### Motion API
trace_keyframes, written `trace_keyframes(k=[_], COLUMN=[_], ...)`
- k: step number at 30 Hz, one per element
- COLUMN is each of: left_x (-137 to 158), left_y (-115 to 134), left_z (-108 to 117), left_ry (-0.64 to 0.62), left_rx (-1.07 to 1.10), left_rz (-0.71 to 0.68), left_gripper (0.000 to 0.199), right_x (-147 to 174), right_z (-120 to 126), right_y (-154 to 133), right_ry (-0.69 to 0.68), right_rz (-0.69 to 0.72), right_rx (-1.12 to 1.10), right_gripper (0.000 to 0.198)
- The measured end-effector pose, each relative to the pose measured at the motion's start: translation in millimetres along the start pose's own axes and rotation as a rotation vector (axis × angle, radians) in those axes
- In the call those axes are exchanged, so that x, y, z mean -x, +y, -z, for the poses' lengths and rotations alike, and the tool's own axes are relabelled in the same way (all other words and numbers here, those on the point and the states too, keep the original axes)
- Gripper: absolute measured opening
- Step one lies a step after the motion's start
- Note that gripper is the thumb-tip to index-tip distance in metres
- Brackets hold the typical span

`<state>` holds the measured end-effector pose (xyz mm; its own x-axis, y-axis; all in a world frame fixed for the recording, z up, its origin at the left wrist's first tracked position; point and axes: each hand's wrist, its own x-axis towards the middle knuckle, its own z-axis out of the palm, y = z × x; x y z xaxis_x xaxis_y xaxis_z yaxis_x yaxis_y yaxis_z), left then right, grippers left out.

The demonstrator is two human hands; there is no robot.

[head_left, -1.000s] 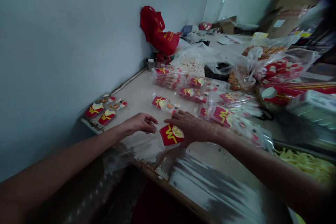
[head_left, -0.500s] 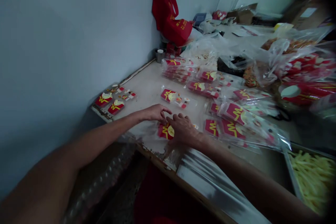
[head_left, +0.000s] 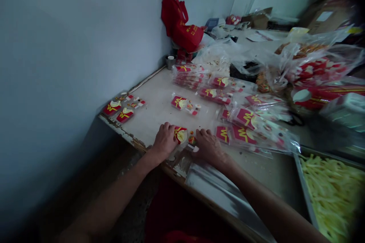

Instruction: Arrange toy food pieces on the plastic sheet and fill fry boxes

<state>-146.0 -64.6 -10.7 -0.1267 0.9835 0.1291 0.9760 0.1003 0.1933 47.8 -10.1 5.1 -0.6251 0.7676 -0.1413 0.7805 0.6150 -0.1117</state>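
Note:
A clear plastic packet (head_left: 180, 135) lies near the table's front edge; in it are a red fries-box piece with a yellow zigzag mark and small food-shaped pieces. My left hand (head_left: 164, 141) grips its left end, fingers curled over the red piece's side. At the packet's right end, my right hand (head_left: 210, 145) is closed on the plastic beside the small pieces, its thumb partly hidden. Just beyond lies a similar flat packet (head_left: 186, 104). Overlapping filled packets (head_left: 243, 133) lie right of my right hand.
Loose sets of red pieces (head_left: 124, 114) lie at the table's left corner. A stack of clear sheets or bags (head_left: 219, 188) sits at the front edge. To the right is a metal tray (head_left: 305, 193) of pale yellow strips. Behind stand a red bag (head_left: 186, 34) and bulging plastic bags (head_left: 319, 68).
My hands have moved apart, the left one down and left to the packet's left end, the right one to its right end. The packet's pieces now show between them. The view has shifted slightly.

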Motion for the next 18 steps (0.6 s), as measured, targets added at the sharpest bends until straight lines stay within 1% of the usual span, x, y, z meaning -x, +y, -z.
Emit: trace_keyframes(k=[2, 4, 6, 8, 12, 15, 18], left_x=[-5.6, -10.6, -16.3, -23.2, -36.8, -37.2, -25.6], left_y=[0.9, 3.2, 7.0, 11.0, 16.1, 21.1, 30.9], left_z=[-0.1, 0.9, 2.1, 4.4, 14.2, 22.0, 25.8], left_ry=[-0.034, -0.082, -0.13, -0.177, -0.224, -0.196, -0.104], left_rx=[-0.032, -0.043, -0.043, -0.069, -0.175, -0.208, -0.194], left_rz=[0.031, 0.032, 0.032, 0.073, 0.154, 0.163, 0.148], left_gripper=[0.031, 0.028, 0.025, 0.021, 0.024, 0.022, 0.02], right_x=[-1.8, -3.2, -3.3, -2.6, -0.9, 2.3, 8.9], right_z=[-3.9, -4.9, -3.6, -1.8, -1.3, -0.7, 4.2], right_y=[-3.5, -6.9, -9.4, -11.2, -15.5, -20.1, -24.0], right_ry=[0.022, 0.047, 0.051, 0.041, 0.061, 0.1, 0.143], right_rz=[-0.021, -0.033, -0.034, -0.037, -0.044, -0.039, -0.02], right_rx=[-0.006, -0.011, -0.027, -0.04, -0.036, -0.035, -0.041], right_gripper=[0.066, 0.067, 0.067, 0.067, 0.065, 0.062, 0.062])
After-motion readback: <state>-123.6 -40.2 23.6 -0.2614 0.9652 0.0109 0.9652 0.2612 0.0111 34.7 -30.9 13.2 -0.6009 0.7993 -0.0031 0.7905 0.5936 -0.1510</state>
